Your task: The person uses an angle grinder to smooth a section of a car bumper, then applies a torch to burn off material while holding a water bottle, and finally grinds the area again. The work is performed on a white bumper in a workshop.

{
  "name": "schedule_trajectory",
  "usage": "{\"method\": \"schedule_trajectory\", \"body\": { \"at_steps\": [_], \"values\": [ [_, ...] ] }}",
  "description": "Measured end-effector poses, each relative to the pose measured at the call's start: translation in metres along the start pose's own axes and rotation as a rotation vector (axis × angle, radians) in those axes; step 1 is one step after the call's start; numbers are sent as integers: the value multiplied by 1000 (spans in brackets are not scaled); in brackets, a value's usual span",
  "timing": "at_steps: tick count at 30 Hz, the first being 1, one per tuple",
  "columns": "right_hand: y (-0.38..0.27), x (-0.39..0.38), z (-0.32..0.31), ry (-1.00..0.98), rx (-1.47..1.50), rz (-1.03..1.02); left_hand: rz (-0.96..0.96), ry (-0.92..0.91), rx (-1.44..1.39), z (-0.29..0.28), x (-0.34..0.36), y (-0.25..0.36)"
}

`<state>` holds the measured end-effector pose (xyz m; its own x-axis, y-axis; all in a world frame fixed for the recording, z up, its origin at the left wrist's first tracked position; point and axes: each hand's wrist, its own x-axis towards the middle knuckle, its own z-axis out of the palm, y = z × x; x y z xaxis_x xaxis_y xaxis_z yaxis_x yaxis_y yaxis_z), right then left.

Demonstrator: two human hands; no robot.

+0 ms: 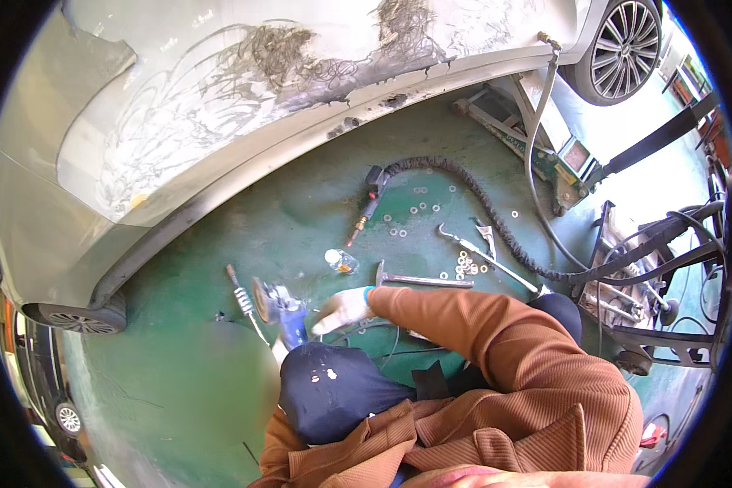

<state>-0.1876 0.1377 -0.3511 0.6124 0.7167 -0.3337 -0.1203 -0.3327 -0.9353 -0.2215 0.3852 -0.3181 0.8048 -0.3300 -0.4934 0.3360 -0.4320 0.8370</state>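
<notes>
A blue angle grinder (293,327) with a round disc stands tilted just beyond my dark-trousered knee. My left hand (279,352), in a white glove, is mostly hidden by the knee; the part that shows is at the grinder's body, which it grips. My right hand (342,311), also white-gloved with a blue cuff edge, reaches in from the right close beside the grinder. Its fingers are extended and somewhat apart, with nothing visible in them; whether they touch the grinder I cannot tell. Ahead is a pale car panel (179,154), with scratched, sanded and darkened patches.
A hammer (424,281), a hooked rod (488,252), a clear bottle (342,261) and several washers lie on the green floor. Beyond them, a gun-shaped tool (372,195) trails a thick black hose (472,191). A floor jack (557,167) and tool cart (614,281) stand right.
</notes>
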Motion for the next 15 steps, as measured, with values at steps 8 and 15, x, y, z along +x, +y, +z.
{"method": "schedule_trajectory", "body": {
  "at_steps": [8,15],
  "values": [
    [-159,-29,-51,293,1033,-839,483,-65,138,-19,-25,211],
    [-186,-197,-154,561,1273,-1209,565,-384,-32,97,-42,306]
  ]
}}
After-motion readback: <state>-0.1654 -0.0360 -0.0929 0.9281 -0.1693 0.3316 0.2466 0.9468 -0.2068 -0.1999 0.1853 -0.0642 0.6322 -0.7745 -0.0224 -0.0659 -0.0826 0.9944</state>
